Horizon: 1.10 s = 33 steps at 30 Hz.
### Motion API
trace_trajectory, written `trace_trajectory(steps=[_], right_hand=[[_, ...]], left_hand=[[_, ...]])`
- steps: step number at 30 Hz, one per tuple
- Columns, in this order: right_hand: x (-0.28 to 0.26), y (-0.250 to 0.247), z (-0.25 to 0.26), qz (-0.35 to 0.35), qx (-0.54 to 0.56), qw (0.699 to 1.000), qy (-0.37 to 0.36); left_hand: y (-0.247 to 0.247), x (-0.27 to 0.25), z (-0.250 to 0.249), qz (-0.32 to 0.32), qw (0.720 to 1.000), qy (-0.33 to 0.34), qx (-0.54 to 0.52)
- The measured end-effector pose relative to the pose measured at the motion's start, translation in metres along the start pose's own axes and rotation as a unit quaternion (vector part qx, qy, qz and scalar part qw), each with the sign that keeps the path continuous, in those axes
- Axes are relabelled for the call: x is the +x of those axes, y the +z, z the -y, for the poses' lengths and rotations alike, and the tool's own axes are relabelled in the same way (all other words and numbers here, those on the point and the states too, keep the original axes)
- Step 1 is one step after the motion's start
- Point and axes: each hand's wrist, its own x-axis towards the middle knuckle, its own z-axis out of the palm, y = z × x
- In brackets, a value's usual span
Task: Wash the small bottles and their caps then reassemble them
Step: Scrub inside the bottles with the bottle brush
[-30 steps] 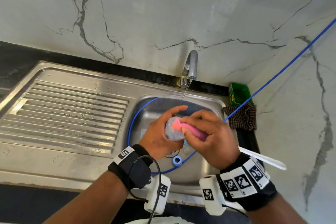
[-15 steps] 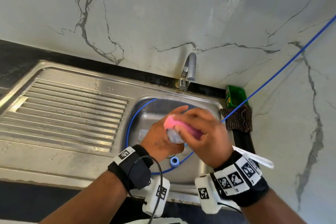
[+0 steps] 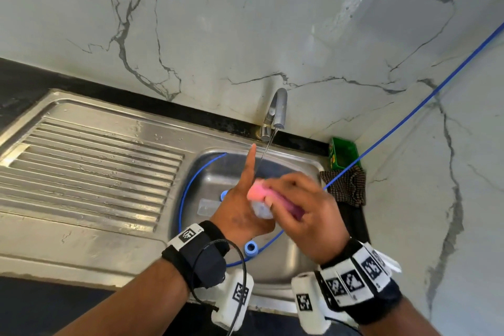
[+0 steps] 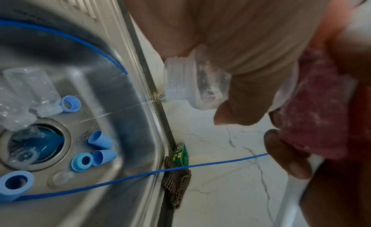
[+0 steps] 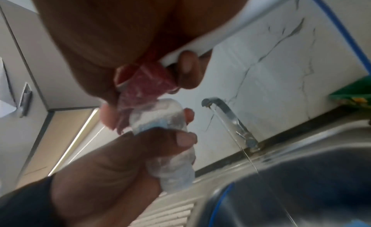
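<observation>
**Scrubbing a bottle over the sink**

In the sink (image 3: 305, 229), a bottle (image 4: 38, 90) and loose blue caps (image 4: 100, 141) lie round the drain, unwashed as far as I can judge. Above the basin the left hand (image 3: 240, 213) grasps a soapy bottle (image 5: 170, 144), forefinger straight. The right hand (image 3: 308, 213) clenches a pink sponge (image 3: 257, 190) against it. Best to turn the bottle under the sponge, keep a firm hold since soap makes it slippery, then rinse under the tap (image 3: 278, 112).

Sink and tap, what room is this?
Probably a kitchen: a steel sink with a ribbed draining board, a tap running water, and marble-look wall tiles behind.
</observation>
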Motion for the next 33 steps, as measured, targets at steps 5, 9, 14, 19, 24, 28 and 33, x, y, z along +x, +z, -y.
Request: trace_trajectory(steps=[5,9,14,19,24,28,33], right_hand=[[-0.005,-0.005,-0.022,-0.059,0.023,0.996,0.07],[-0.009,-0.007,-0.03,0.002,0.0,1.0,-0.026],[-0.003,-0.012,-0.056,-0.017,0.03,0.999,0.032],[0.004,-0.011,-0.069,-0.001,-0.003,1.0,0.024],[0.015,-0.016,-0.076,0.048,-0.07,0.996,0.005],[0.017,-0.011,-0.072,0.013,-0.077,0.996,0.037],[0.006,-0.013,-0.065,0.048,-0.064,0.997,0.022]], left_hand=[[0.009,0.005,0.007,-0.044,0.998,0.012,-0.033],[0.021,0.014,0.013,-0.05,0.994,-0.008,-0.102],[0.026,0.027,0.021,-0.08,0.996,-0.024,-0.042],[0.021,0.038,0.021,-0.103,0.993,-0.039,0.048],[0.02,0.043,0.027,-0.088,0.994,-0.029,0.063],[0.024,0.044,0.021,-0.061,0.995,-0.029,0.067],[0.018,0.038,0.027,-0.061,0.996,-0.027,0.061]])
